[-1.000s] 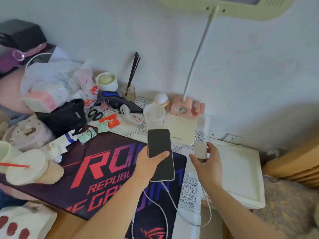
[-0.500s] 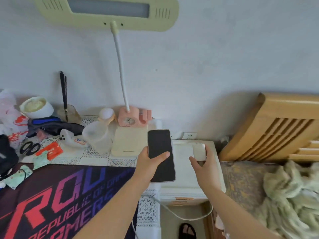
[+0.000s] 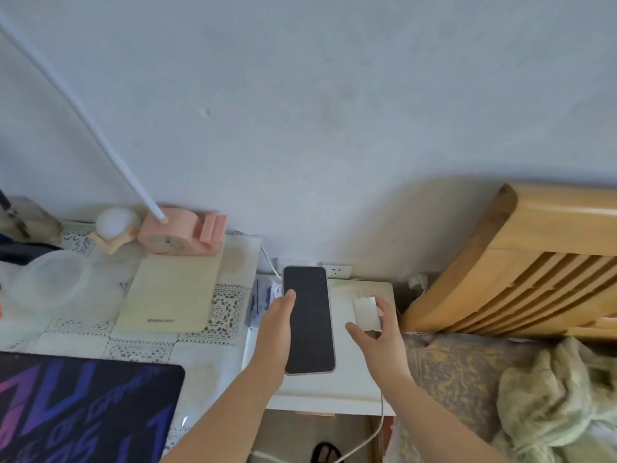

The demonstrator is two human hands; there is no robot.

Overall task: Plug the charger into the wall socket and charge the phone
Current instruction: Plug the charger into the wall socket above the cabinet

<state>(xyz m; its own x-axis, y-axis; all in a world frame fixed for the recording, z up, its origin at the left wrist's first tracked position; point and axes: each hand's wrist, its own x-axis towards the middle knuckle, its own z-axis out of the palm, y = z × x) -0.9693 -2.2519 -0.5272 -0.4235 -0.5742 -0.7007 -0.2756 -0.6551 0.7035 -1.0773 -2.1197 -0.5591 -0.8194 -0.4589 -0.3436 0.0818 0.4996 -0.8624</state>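
Observation:
My left hand (image 3: 277,332) holds a phone (image 3: 309,320) with a dark screen, upright over a white side table (image 3: 350,379). My right hand (image 3: 380,332) pinches a white charger block (image 3: 366,312) between thumb and fingers, to the right of the phone. A white cable (image 3: 367,439) hangs from the charger below the table's front edge. The white wall socket (image 3: 338,271) sits low on the wall just behind the table, above and left of the charger. The charger is a short way in front of it and apart from it.
On the left a desk carries a lace cloth, a pink lamp base with a clock (image 3: 182,235), a pale pad (image 3: 170,292), a clear cup (image 3: 50,279) and a dark gaming mat (image 3: 83,412). A wooden headboard (image 3: 534,262) and bedding (image 3: 551,396) stand at right.
The view has swung right and closer to the side table and socket. Both hands, with phone and charger, have moved forward over the white table toward the wall.

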